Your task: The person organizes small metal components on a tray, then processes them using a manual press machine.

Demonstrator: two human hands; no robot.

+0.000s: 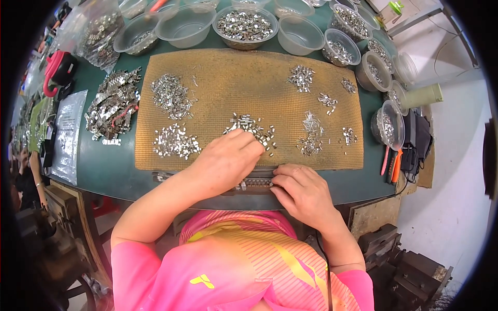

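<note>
Pressing curled left hand and right hand onto a slotted metal strip; loose metal clips at twelve o'clock, clip-filled clear bowls beyond the mat.

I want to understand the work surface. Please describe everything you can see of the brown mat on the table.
The brown mat is a wide rectangular sheet with a fine woven or gridded texture, tan-gold in colour. It lies flat on the green table, below a row of clear plastic bowls. Several small heaps of shiny metal pieces are scattered on it. The left hand rests over its near edge; the right hand is just below that edge.
</note>
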